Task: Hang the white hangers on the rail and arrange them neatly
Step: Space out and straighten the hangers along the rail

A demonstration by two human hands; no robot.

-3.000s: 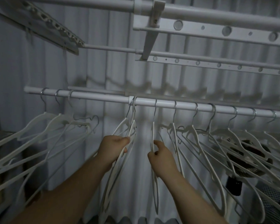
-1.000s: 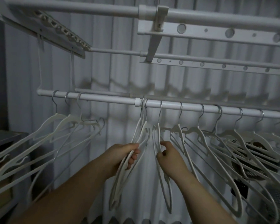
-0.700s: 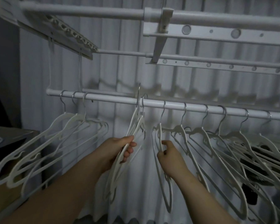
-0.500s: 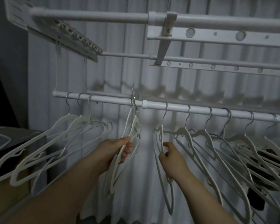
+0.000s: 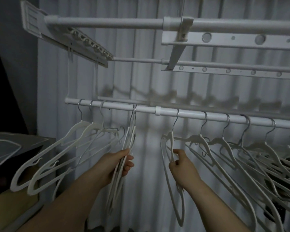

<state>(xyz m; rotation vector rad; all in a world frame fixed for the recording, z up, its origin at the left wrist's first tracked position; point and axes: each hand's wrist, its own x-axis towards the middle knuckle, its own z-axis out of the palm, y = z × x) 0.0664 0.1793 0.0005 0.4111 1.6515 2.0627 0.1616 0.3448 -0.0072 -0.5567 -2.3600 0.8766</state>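
Observation:
A white rail (image 5: 191,114) runs across the view, sloping down to the right. My left hand (image 5: 117,163) grips a pair of white hangers (image 5: 129,141) pressed together, their hooks over the rail left of its white joint collar (image 5: 158,111). My right hand (image 5: 181,163) holds the upper edge of a single white hanger (image 5: 170,144) hooked just right of the collar. Three hangers (image 5: 70,148) hang at the rail's left end. Several more hangers (image 5: 241,151) crowd the right part of the rail, overlapping each other.
A drying rack with upper bars (image 5: 107,24) and a perforated strip (image 5: 224,39) sits overhead. White pleated curtains (image 5: 141,81) hang behind the rail. A dark box or shelf (image 5: 23,144) stands at the left, under the leftmost hangers.
My left hand has slid its pair of hangers leftward along the rail, past the joint collar, widening the gap to the hanger in my right hand. The view has shifted left.

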